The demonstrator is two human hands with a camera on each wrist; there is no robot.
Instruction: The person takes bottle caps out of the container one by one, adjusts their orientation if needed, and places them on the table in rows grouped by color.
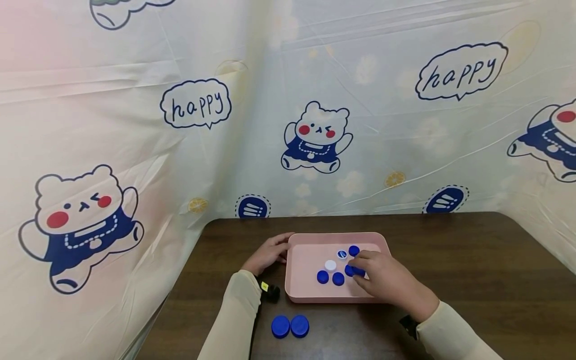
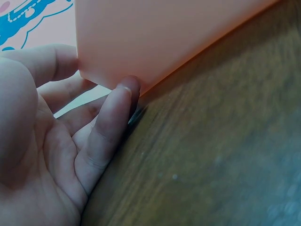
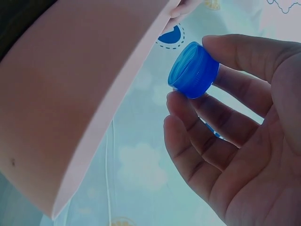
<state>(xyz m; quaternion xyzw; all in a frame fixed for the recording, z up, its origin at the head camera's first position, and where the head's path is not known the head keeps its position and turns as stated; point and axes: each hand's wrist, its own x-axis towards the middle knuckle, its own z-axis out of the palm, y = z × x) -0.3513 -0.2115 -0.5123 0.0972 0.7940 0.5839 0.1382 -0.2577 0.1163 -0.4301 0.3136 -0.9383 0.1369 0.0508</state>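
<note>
A pink tray (image 1: 310, 297) lies on the table with several blue bottle caps (image 1: 322, 277), a white cap (image 1: 330, 266) and a small blue-and-white round piece (image 1: 342, 254) inside. My left hand (image 1: 268, 254) holds the tray by its left side near the far corner; in the left wrist view its bent fingers touch the tray's wall (image 2: 141, 42). Over the tray's right part, my right hand (image 1: 389, 277) pinches a blue bottle cap (image 3: 195, 70) between thumb and fingers, tilted with its hollow side showing. That hand hides part of the tray.
Two larger blue caps, a left one (image 1: 280, 326) and a right one (image 1: 299, 326), stand side by side on the brown table (image 1: 472, 280) in front of the tray. A printed cloth (image 1: 382, 150) hangs behind the table's far edge and along both sides.
</note>
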